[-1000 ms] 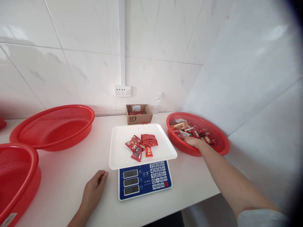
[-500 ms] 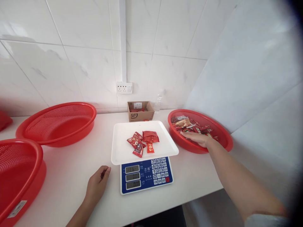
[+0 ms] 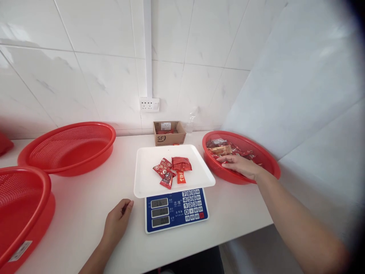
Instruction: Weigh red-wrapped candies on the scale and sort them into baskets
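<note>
lying left to right, gold packet (image 3: pixel 224 149)

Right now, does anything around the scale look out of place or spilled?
One thing: a small red item, perhaps a stray packet, peeks out behind the white tray, in front of the cardboard box, apart from the packets on the tray. I see nothing spilled.

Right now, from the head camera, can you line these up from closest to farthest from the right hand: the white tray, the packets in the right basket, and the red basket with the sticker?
From the right hand:
1. Packets, right under it.
2. White tray, to its left.
3. Red basket with the sticker, far left.
</note>
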A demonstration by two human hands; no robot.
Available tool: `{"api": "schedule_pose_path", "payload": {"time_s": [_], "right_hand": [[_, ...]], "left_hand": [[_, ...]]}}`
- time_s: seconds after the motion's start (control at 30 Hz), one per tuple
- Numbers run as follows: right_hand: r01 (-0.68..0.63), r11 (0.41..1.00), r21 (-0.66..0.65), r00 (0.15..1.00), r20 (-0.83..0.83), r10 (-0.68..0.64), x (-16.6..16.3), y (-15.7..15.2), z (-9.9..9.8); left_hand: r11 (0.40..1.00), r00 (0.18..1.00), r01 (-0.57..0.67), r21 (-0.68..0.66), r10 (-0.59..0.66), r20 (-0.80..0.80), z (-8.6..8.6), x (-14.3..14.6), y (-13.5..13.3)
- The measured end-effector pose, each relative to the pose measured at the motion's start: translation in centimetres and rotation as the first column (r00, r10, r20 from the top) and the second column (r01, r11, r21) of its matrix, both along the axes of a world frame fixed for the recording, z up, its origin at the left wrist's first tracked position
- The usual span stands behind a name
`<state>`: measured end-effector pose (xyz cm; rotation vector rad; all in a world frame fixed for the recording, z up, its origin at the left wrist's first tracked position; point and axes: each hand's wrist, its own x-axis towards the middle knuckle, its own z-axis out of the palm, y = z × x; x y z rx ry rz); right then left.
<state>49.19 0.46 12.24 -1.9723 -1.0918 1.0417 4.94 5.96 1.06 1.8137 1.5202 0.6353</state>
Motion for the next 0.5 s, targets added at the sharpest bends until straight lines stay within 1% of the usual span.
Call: {"api": "schedule_pose_path", "payload": {"time_s": [0.1, 0.23, 0.3, 0.37, 0.43, 0.5], "right_hand": [[0.056, 0.998, 0.030, 0.998, 0.015, -0.057, -0.1, 0.2, -0.1], [0.152, 0.971, 0.186, 0.987, 0.015, -0.158, -0.2, 0.7, -0.5], [0.177, 0.946, 0.271, 0.977, 0.066, -0.202, -0.5, 1.0, -0.5], [0.161, 0.929, 0.333, 0.963, 0.153, -0.222, -1.1, 1.2, -0.2], [0.125, 0.931, 0.342, 0.946, 0.241, -0.216, -2.1, 1.3, 0.3], [0.057, 0.938, 0.342, 0.927, 0.331, -0.177, -3.3, 1.3, 0.8]], "left_hand": [[1.000, 1.000, 0.000, -0.007, 0.000, -0.004, 0.0, 0.0, -0.1], [1.000, 1.000, 0.001, -0.008, -0.001, 0.001, 0.3, 0.0, -0.2], [1.000, 1.000, 0.003, 0.000, -0.003, 0.008, 0.4, 0.0, -0.2], [1.000, 1.000, 0.002, 0.006, -0.002, 0.012, 0.3, 0.0, -0.1], [1.000, 1.000, 0.003, 0.013, -0.003, 0.013, 0.1, -0.1, -0.1], [1.000, 1.000, 0.005, 0.019, -0.005, 0.014, -0.1, -0.1, 0.0]]}}
